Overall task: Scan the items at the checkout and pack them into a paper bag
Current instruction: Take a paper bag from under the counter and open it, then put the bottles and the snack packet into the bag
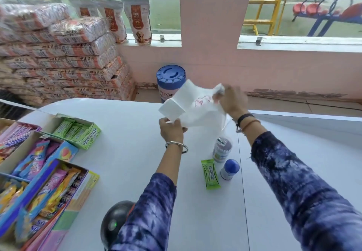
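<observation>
Head view: both hands grasp a white paper bag [193, 107] above the tabletop [125, 133], left hand [171, 129] pinching its lower corner, right hand [231, 100] clenching the top; gum pack [210, 173] and two small bottles (blue-capped one [229, 169] nearest) below

Both hands hold a white paper bag [193, 107] above the white counter [127, 133]: the left hand [171, 128] grips its lower folded corner, the right hand [231, 102] pinches its top edge. On the counter beneath lie a green Doublemint gum pack [210, 174], a blue-capped bottle [229, 169] just beside it, and a small jar [222, 150]. A black scanner [114, 223] sits near the left sleeve [152, 211]. Open candy boxes [39, 172] line the left side.
</observation>
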Demonstrator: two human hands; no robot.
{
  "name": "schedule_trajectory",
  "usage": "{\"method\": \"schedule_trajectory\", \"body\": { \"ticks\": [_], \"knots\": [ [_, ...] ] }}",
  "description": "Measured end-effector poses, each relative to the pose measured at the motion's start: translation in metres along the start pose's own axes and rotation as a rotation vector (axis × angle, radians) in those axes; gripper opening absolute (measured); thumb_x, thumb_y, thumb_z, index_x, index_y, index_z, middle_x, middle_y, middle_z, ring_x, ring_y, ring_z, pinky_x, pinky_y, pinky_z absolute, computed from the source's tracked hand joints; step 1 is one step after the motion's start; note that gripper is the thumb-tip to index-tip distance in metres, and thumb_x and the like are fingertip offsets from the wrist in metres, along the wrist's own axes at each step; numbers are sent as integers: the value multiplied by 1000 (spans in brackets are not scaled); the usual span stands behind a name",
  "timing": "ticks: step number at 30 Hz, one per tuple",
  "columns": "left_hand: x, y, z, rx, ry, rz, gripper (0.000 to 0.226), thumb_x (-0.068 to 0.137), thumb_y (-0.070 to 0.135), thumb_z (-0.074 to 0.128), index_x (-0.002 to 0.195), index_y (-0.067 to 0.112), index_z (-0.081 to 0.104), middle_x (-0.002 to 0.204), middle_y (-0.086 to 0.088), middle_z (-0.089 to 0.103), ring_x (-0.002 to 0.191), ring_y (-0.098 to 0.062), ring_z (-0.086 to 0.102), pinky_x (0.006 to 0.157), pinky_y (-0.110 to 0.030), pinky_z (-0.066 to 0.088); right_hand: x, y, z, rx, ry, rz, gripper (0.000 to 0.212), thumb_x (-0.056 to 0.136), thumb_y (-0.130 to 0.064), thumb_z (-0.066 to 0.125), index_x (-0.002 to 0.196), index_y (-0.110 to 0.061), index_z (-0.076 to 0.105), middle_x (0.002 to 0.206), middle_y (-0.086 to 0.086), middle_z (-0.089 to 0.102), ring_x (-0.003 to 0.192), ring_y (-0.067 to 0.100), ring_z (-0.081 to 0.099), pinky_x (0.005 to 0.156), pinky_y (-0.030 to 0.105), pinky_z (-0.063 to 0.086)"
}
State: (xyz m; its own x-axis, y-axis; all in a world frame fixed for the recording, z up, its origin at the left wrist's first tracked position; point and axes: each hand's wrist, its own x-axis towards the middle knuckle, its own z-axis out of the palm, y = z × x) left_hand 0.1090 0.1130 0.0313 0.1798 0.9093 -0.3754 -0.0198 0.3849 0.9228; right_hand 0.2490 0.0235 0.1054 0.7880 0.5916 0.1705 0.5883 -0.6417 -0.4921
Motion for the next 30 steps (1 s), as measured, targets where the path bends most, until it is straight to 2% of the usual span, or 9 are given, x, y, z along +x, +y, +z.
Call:
{"method": "schedule_trajectory", "body": {
  "ticks": [5, 9, 13, 16, 19, 22, 26, 28, 30],
  "knots": [
    [2, -10, -21, 162, 43, -48, 34, 79, 2, 53, 105, 9, 31, 111, -25, 51, 66, -29, 55, 60, -38, 57, 38, 18, -41, 58, 260, 94, 19, 79, -7, 60, 94, -16, 68, 99, 12, 72, 92, 34, 63, 68, 32, 42],
    [-17, -12, -6, 716, 7, 509, 63, 73, 15, 66, 127, 8, 35, 135, -20, 33, 117, -38, 38, 97, -47, 40, 35, 12, -24, -10, 168, -128, 10, 82, -16, 64, 90, -11, 69, 84, 17, 71, 79, 31, 63, 62, 27, 32],
    [-18, 3, 8, 864, -165, 809, 35, 73, 10, 69, 105, 1, 59, 108, -20, 59, 99, -37, 51, 83, -47, 50, 30, 11, -6, -43, 175, -189, 10, 85, -17, 63, 93, -14, 69, 87, 15, 71, 88, 34, 61, 62, 29, 33],
    [-16, 14, 12, 643, -249, 766, 21, 75, 8, 67, 94, -2, 63, 94, -20, 66, 86, -33, 59, 73, -33, 49, 20, 11, 2, -93, 258, -170, 23, 82, -13, 64, 104, -9, 60, 101, 15, 64, 94, 32, 56, 74, 33, 34],
    [-16, 25, 12, 396, -391, 512, 17, 74, 10, 66, 90, 3, 64, 83, -15, 68, 73, -22, 60, 62, -31, 46, -7, 6, 11, -52, 431, -372, 17, 77, -14, 63, 89, -7, 54, 82, 10, 58, 71, 21, 48, 69, 28, 26],
    [-12, 36, 13, 98, -518, 210, 24, 72, -9, 54, 90, 4, 64, 73, -9, 71, 61, -12, 67, 58, -25, 54, -22, 9, 25, 6, 137, -493, 14, 89, -22, 52, 91, -9, 56, 81, 7, 65, 68, 29, 59, 73, 34, 36],
    [3, 47, 6, 69, -482, 121, 25, 66, -18, 38, 65, -2, 57, 39, 2, 58, 41, -10, 54, 47, -18, 48, -2, 45, 21, -376, -348, -178, 46, 84, -39, 59, 121, -12, 55, 118, 13, 63, 106, 31, 60, 86, 38, 42],
    [4, 52, 1, 129, -534, 114, 23, 63, -15, 38, 56, -1, 55, 35, 1, 53, 36, -11, 49, 46, -19, 46, 8, 60, 13, -414, -409, -56, 42, 75, -42, 70, 97, -6, 64, 99, 15, 65, 100, 32, 61, 78, 35, 45],
    [-3, 54, -3, 258, -680, 62, 14, 60, -3, 49, 65, -2, 62, 42, -2, 55, 39, -12, 49, 48, -19, 46, 16, 67, 11, -440, -411, -78, 53, 72, -44, 73, 109, -8, 60, 107, 15, 64, 102, 33, 58, 86, 36, 43]
  ]
}}
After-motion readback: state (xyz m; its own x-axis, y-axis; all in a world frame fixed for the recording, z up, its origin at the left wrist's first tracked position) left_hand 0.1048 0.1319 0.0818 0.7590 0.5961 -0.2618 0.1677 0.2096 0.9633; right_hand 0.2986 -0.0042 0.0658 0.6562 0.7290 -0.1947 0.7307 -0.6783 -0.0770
